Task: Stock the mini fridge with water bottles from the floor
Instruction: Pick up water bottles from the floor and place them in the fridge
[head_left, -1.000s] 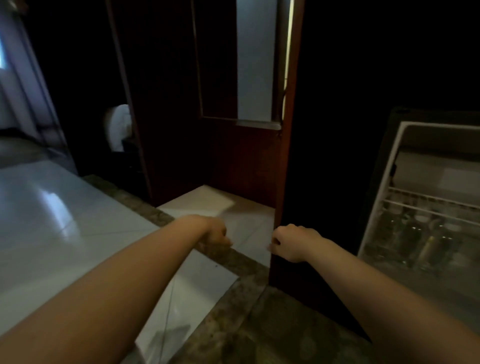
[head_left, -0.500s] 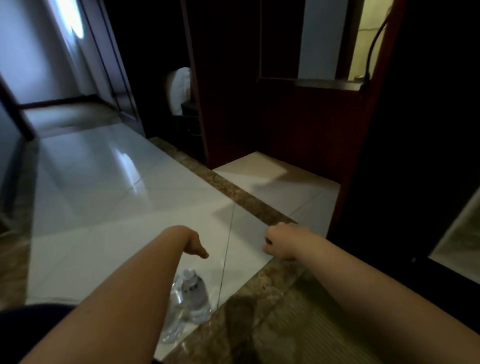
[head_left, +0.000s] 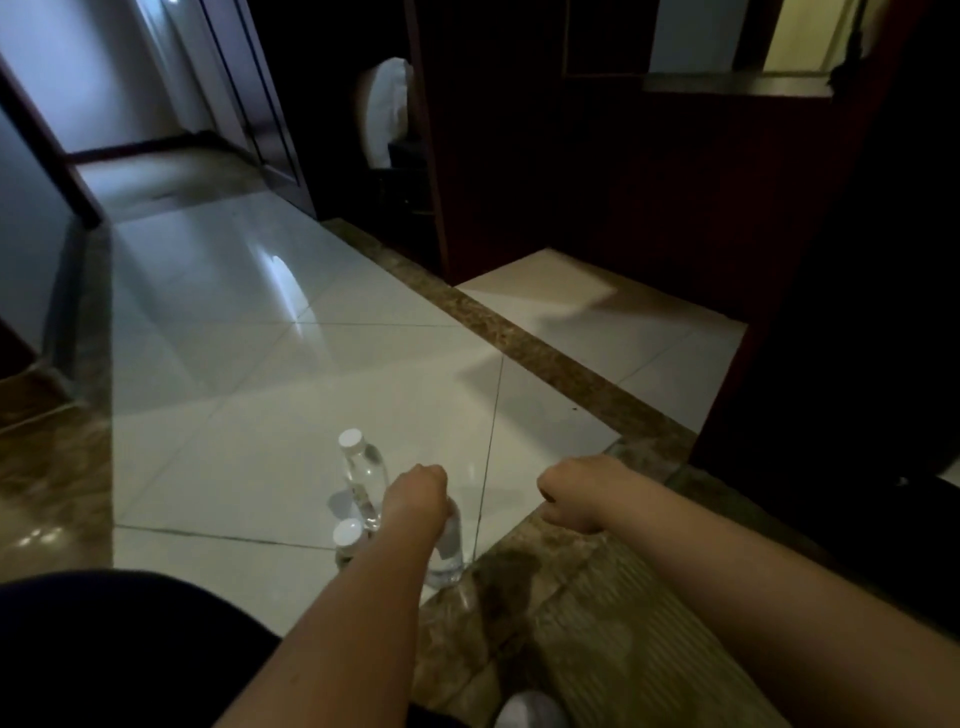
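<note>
- Looks down on a white tiled floor (head_left: 260, 415) edged by a brown stone border (head_left: 571, 623).
- Has the left hand (head_left: 415, 493) down on top of the water bottle nearest the border (head_left: 449, 545), knuckles up, fingers curled over its cap and neck.
- Cannot tell whether that grip is clamped on the neck or only lying over it, since the back of the hand hides the fingertips.
- Finds this bottle upright on the white tile, its base just beside the border's edge.
- Finds a second water bottle (head_left: 363, 475) a little farther from the border, beyond the left wrist, with its white cap bare and nothing touching it.
- Finds a third water bottle (head_left: 347, 535) on the same far side from the border, half hidden behind the left forearm, with only the white cap and shoulder showing.
- Shows all three clear, upright and close together on the tile.
- Holds the right hand (head_left: 569, 499) in the air above the border's edge, apart from every bottle, with fingers curled in together and nothing in the grip.
- Shows a dark-clothed leg (head_left: 104, 649) low on the tile side of the border, and a pale shoe tip (head_left: 530, 714) on the border itself at the bottom edge.
- Faces a dark red-brown wooden cabinet (head_left: 623, 182) standing beyond the far stretch of the border.
</note>
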